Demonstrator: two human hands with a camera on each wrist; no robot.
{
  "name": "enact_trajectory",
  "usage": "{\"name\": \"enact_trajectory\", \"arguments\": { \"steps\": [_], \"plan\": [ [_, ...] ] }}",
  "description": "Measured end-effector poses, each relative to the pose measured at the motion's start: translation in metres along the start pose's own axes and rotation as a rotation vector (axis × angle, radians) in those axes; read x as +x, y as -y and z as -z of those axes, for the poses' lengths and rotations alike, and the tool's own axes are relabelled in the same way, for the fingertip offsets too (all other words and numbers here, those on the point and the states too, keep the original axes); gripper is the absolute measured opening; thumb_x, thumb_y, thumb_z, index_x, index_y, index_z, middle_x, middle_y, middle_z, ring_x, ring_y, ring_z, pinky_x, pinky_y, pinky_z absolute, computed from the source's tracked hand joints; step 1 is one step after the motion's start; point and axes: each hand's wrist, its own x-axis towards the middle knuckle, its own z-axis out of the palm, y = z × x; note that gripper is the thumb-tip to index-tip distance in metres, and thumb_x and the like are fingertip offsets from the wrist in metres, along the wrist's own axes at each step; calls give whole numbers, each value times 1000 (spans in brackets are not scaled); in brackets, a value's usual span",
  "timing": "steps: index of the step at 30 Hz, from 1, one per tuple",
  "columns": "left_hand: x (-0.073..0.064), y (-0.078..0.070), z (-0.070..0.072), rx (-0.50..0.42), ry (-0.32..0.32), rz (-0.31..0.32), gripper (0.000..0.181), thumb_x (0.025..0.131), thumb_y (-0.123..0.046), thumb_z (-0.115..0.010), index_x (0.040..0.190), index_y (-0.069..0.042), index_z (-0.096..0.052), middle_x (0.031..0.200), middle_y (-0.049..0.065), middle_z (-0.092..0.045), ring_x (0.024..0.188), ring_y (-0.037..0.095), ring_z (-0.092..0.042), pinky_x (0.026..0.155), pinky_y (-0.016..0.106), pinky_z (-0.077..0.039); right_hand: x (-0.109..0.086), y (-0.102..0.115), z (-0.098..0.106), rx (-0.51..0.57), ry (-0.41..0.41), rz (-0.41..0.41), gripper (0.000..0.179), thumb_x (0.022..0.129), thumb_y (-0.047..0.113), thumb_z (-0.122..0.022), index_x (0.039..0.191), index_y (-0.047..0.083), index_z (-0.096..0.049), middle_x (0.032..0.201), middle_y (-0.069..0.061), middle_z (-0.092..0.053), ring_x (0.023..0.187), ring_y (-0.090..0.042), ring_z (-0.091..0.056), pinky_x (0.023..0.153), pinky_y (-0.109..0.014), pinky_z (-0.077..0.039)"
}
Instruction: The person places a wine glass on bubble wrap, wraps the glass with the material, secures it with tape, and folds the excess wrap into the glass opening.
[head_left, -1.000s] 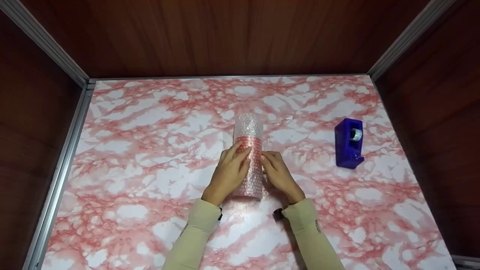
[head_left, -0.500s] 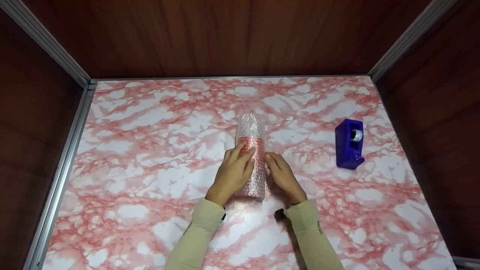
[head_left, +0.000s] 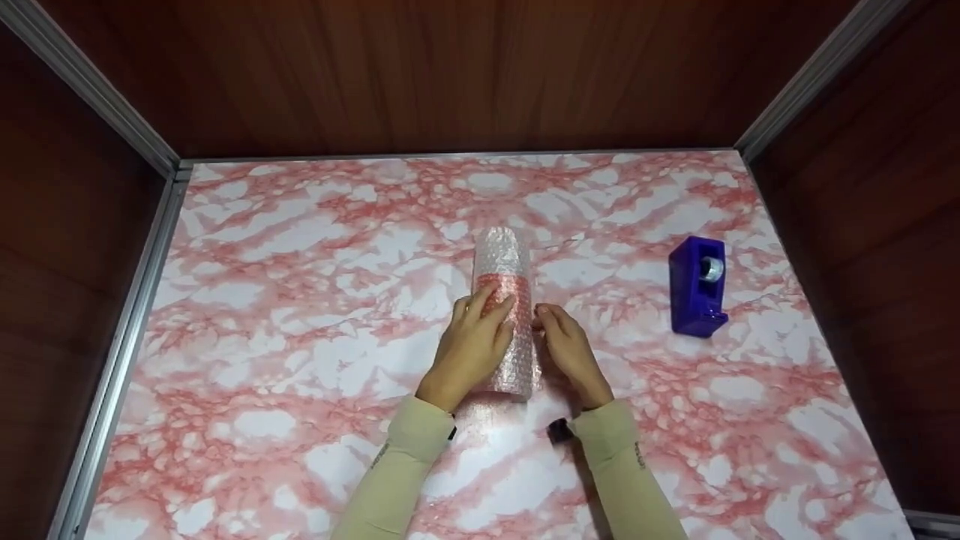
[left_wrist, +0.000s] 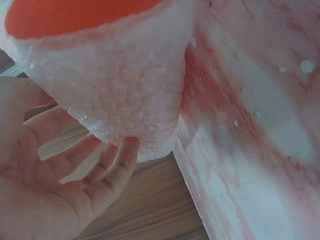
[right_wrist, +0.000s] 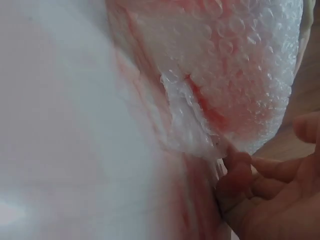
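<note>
While the right hand (head_left: 574,356) pinches a loose edge of bubble wrap (right_wrist: 186,120) at the red-orange cylinder's (left_wrist: 85,17) right, the left hand (head_left: 469,343) rests, fingers extended, over its left. The cylinder lies on the tabletop (head_left: 337,360), seemingly encircled already; the edge looks unfastened, the tape dispenser (head_left: 690,292) farther right untouched.

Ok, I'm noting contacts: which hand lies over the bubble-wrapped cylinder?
The left hand, which rests across the top of the cylinder; the right hand is at the cylinder's right side instead, by a loose flap of wrap.
</note>
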Motion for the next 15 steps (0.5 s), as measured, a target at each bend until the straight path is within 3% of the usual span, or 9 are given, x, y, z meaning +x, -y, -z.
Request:
{"name": "enact_trajectory", "arguments": {
  "steps": [4, 10, 15],
  "plan": [
    [1, 0, 0, 6, -9, -10, 41, 102, -25, -56, 141, -13, -60, 153, 11, -42, 127, 35, -46, 96, 44, -48, 3, 3, 2, -27, 9, -73, 47, 108, 38, -40, 119, 3, -69, 109, -13, -67, 105, -29, -59, 92, -44, -44],
    [1, 0, 0, 17, 4, -6, 41, 103, -27, -55, 141, -14, -59, 154, 10, -41, 127, 35, -46, 97, 43, -47, 11, 8, 3, -87, 39, -150, 60, 106, 45, -38, 133, -3, -61, 140, -20, -55, 133, -36, -45, 110, -49, -34],
    [0, 1, 0, 8, 8, 1, 41, 103, -27, -55, 142, -14, -59, 154, 10, -41, 128, 35, -45, 98, 44, -47, 13, 7, 0, -25, -1, -138, 46, 107, 39, -41, 109, 1, -67, 112, -19, -63, 108, -33, -56, 93, -44, -43]
  ]
}}
